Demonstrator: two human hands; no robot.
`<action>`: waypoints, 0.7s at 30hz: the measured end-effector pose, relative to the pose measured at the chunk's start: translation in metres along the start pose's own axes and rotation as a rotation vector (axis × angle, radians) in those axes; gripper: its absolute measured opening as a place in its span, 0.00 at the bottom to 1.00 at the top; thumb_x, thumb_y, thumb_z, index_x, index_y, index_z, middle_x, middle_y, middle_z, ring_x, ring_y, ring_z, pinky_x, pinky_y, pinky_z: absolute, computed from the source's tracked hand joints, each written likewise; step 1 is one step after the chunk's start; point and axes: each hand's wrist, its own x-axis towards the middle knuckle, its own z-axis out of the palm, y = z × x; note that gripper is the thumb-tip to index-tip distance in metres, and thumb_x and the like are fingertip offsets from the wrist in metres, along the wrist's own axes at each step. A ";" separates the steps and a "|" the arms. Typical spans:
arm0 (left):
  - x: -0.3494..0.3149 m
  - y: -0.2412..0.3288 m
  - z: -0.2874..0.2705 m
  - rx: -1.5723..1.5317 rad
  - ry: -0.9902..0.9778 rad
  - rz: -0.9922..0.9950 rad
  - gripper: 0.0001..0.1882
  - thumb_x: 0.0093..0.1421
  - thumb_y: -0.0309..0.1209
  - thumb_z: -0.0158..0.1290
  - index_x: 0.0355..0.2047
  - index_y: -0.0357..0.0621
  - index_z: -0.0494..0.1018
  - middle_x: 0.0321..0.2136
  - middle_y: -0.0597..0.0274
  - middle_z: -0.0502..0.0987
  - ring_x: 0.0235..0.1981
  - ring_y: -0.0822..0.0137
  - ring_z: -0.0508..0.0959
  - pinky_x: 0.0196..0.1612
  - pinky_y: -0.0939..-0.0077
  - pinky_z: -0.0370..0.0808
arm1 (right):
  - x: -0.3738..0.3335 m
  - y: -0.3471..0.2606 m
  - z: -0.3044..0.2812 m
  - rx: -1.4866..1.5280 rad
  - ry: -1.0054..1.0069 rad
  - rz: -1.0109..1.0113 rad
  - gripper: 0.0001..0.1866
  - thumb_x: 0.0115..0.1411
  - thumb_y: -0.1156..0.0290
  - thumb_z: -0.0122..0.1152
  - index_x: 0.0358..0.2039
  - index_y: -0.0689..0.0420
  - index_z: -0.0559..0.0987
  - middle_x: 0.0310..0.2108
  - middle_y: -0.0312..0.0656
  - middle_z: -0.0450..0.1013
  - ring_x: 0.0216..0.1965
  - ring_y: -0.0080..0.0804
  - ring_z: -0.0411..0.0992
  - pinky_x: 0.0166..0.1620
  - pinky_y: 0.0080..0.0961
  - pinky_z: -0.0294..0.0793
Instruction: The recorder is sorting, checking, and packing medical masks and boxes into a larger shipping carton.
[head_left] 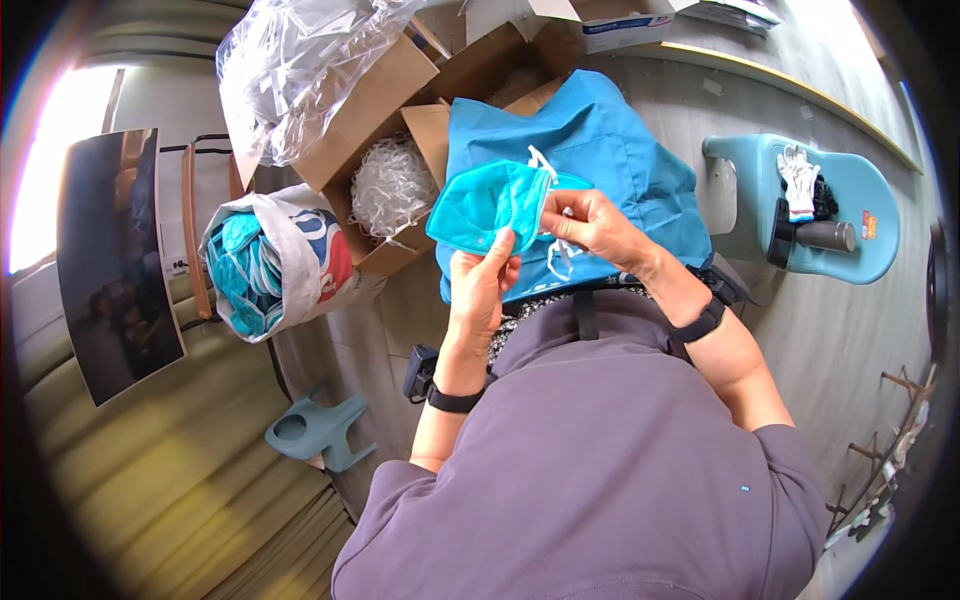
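Note:
A turquoise folded face mask (478, 208) is held up over my lap. My left hand (482, 282) grips its lower edge, thumb on the front and the fingers behind. At the mask's right edge, my right hand (597, 230) has thumb and fingers pinched together by a white ear loop (541, 160). What exactly lies between those fingertips is too small to make out. Another white loop (562, 262) dangles below. More turquoise fabric shows behind my right fingers. Beneath both hands, a blue cloth (600, 125) covers my lap.
To the left, a white printed bag (290, 215) bulges with turquoise masks (245, 270). A cardboard box (375, 130) beyond it holds white elastic loops (392, 188); clear plastic wrap (300, 70) lies on top. A blue stool (860, 205) at right carries gloves (798, 180) and a dark flask (826, 236).

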 end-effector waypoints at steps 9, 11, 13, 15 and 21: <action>-0.042 0.009 -0.043 -0.208 -0.169 0.119 0.04 0.64 0.25 0.54 0.37 0.38 0.74 0.28 0.66 0.76 0.20 0.79 0.67 0.21 0.84 0.62 | 0.011 -0.022 -0.123 -0.399 0.600 -0.241 0.08 0.58 0.69 0.65 0.26 0.59 0.80 0.19 0.31 0.73 0.23 0.15 0.66 0.27 0.20 0.67; -0.037 0.014 -0.058 0.078 -0.118 -0.108 0.04 0.65 0.27 0.53 0.36 0.40 0.74 0.24 0.68 0.74 0.19 0.80 0.65 0.21 0.84 0.60 | 0.016 -0.022 -0.123 -0.500 0.497 -0.209 0.09 0.58 0.67 0.67 0.29 0.60 0.81 0.20 0.34 0.75 0.23 0.15 0.67 0.28 0.20 0.68; -0.015 0.000 -0.082 0.630 -0.202 -0.275 0.12 0.61 0.37 0.59 0.26 0.43 0.75 0.16 0.73 0.70 0.16 0.79 0.66 0.19 0.83 0.60 | 0.032 -0.010 -0.089 -0.768 0.418 -0.140 0.17 0.54 0.59 0.70 0.33 0.61 0.82 0.25 0.40 0.79 0.27 0.27 0.75 0.32 0.29 0.73; 0.014 -0.014 -0.078 0.929 -0.427 -0.281 0.18 0.60 0.40 0.60 0.18 0.44 0.73 0.14 0.72 0.68 0.15 0.79 0.64 0.19 0.80 0.60 | 0.040 0.025 -0.084 -1.009 0.447 -0.152 0.20 0.51 0.55 0.72 0.33 0.60 0.82 0.26 0.42 0.79 0.30 0.35 0.77 0.35 0.34 0.74; 0.040 -0.039 -0.077 1.355 -0.340 -0.050 0.25 0.48 0.47 0.66 0.22 0.33 0.75 0.18 0.55 0.76 0.21 0.64 0.74 0.27 0.65 0.69 | 0.056 0.038 -0.081 -1.077 0.205 0.140 0.21 0.49 0.54 0.72 0.26 0.61 0.80 0.26 0.47 0.79 0.30 0.42 0.77 0.34 0.38 0.72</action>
